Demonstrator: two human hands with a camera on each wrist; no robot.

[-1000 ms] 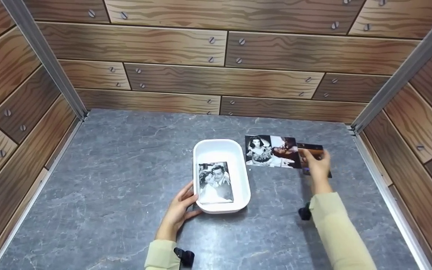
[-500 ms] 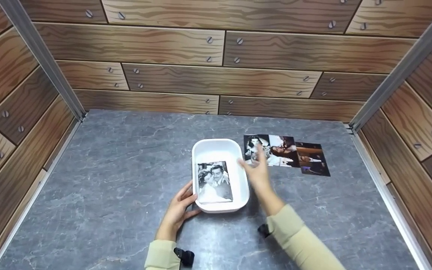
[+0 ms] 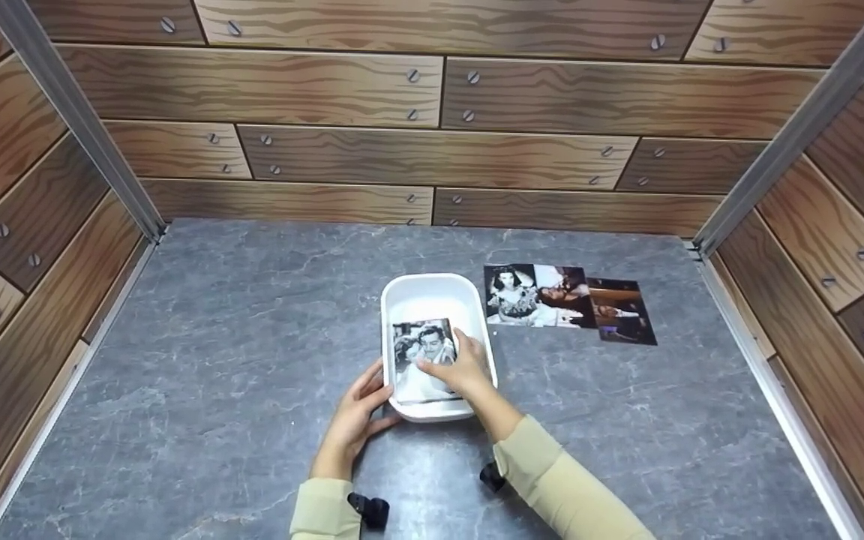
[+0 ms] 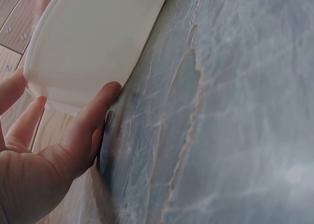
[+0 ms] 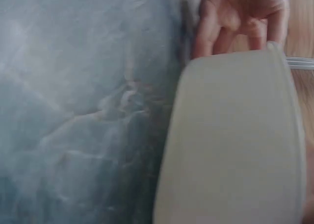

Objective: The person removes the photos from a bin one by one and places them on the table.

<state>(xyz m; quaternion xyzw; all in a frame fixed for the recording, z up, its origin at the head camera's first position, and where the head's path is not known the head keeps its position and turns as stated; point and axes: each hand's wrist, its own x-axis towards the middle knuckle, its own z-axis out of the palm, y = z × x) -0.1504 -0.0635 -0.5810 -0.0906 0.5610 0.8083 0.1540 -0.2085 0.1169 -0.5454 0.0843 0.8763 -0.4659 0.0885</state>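
A white rectangular tub (image 3: 400, 289) stands on the grey marbled table. Inside lies a black-and-white photo (image 3: 411, 335) of a couple, toward the tub's near left side. My left hand (image 3: 355, 420) holds the tub by its near left corner. In the left wrist view, fingertips (image 4: 37, 106) touch the tub's rim and one digit presses low on the wall. My right hand (image 3: 468, 371) reaches over the right rim into the tub, thumb over the photo and index finger along its right edge, spread apart. The tub's wall hides its fingertips in the right wrist view.
Right of the tub lies an overlapping row of photos: a black-and-white photo of a woman (image 3: 511, 304), a colour photo (image 3: 563, 300) and a darker colour photo (image 3: 623, 315). Wood-patterned walls (image 3: 522, 165) enclose the table at the back and both sides.
My right hand has left the darker colour photo at the right, crossed leftward past the tub's rim and come down over the photo inside. The left hand keeps its hold on the tub.
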